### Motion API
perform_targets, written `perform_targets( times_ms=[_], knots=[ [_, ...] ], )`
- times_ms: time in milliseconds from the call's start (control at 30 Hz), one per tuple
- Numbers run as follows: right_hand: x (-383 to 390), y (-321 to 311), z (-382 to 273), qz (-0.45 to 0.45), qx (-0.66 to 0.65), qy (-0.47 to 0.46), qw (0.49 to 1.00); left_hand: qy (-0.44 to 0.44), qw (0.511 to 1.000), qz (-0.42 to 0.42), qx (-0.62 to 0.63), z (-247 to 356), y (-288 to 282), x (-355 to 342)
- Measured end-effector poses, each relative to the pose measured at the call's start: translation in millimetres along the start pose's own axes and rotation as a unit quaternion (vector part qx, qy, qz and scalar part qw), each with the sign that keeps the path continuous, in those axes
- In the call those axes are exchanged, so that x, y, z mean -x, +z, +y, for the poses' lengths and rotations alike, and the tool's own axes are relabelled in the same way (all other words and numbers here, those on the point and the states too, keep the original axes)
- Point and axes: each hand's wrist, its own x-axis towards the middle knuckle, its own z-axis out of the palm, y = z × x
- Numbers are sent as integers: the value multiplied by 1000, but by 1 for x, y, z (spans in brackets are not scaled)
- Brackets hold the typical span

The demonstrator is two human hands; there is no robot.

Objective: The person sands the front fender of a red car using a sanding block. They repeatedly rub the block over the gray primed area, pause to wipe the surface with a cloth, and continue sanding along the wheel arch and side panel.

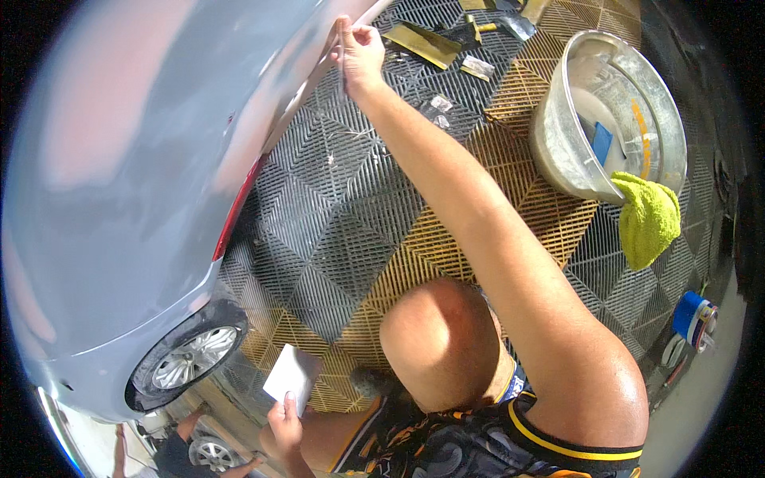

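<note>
A grey car body (151, 239) with pale pinkish patches fills the left side. My right arm reaches up to its lower edge, where my right hand (362, 57) is at the panel with curled fingers. A thin greyish strip seems to run along that hand, seen nearly edge-on, and I cannot make out what it is. Low in the view, my left hand (285, 424) grips a flat white rectangular sheet (290, 373) by its lower edge. The sheet is tilted up, apart from the car. My bent knee (438, 342) is between the two arms.
At the right stands a metal tub (550, 151) holding a blue block (602, 143), a yellow-green cloth (649, 219) draped over its rim. Yellowish sheets (422, 45) lie on the grated floor (319, 263). A blue roll (692, 315) is far right. Another person (179, 456) is lower left, beyond the car wheel (191, 358).
</note>
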Motion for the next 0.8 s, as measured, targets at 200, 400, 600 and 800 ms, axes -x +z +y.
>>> perform_targets(
  times_ms=[200, 400, 600, 800],
  knots=[
    [19, -19, -10, 89, 47, 44, 994, -18, 1000, 18, -11, -18, 3, -6],
    [-35, -18, -16, 37, -43, -22, 998, 37, 999, 9, -20, 16, 8, -6],
    [21, 0, -4, 62, -4, 85, 994, 49, 998, -7, -43, 6, 10, -2],
    [130, 27, -2, 19, -8, 265, 964, 94, 994, -9, -46, -10, 12, 1]
  ],
)
